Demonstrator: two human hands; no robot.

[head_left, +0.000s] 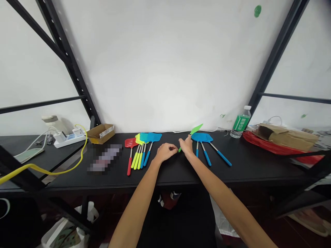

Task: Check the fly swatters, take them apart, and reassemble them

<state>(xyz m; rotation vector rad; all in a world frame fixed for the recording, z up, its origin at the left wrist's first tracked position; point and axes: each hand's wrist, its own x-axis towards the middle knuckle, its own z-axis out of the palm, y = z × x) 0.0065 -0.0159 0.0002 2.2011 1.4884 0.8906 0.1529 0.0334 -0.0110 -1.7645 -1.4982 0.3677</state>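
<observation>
A green fly swatter [197, 128] slants up and away, its head raised edge-on near the wall. My right hand [186, 144] is closed around its shaft. At the lower end of the green handle, my left hand [167, 152] has its fingers curled in a pinch on the tip. To the left lie a red fly swatter [131, 143], several yellow fly swatters [136, 160] and blue fly swatters [153, 137], heads overlapping. Just right of my right hand, more blue fly swatters [207, 156] lie fanned out, handles toward me.
The black table [248, 165] runs along a white wall. An open cardboard box [101, 133], a white power strip [69, 139] and a yellow cable [82, 155] are at left. A water bottle [241, 122] and brown packaging [284, 137] on red plastic [254, 143] stand at right.
</observation>
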